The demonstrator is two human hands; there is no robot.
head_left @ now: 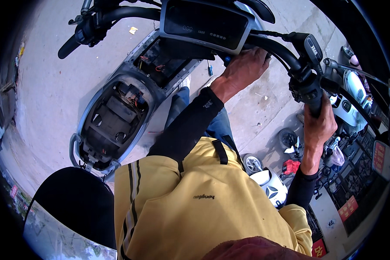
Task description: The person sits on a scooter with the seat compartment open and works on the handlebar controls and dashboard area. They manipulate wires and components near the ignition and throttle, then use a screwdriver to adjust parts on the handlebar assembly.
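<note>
An electric scooter stands under me with its seat compartment [112, 117] open, showing wires and black fittings. My left hand [243, 68] is closed around the black handlebar [275, 48] just beside the dark display panel [203, 26]; something blue shows at its fingertips. My right hand [318, 125] grips the handlebar's end grip [314, 103] below the switch cluster [310, 52]. Both arms wear black sleeves under a yellow shirt. The other handlebar grip [69, 45] points to the upper left, untouched.
A small screwdriver [209, 68] lies on the concrete ground [52, 86] beside the scooter's footboard bay [160, 60]. A black seat [73, 203] is at lower left. Other parked scooters [355, 91] and a white one [268, 182] crowd the right side by a shopfront.
</note>
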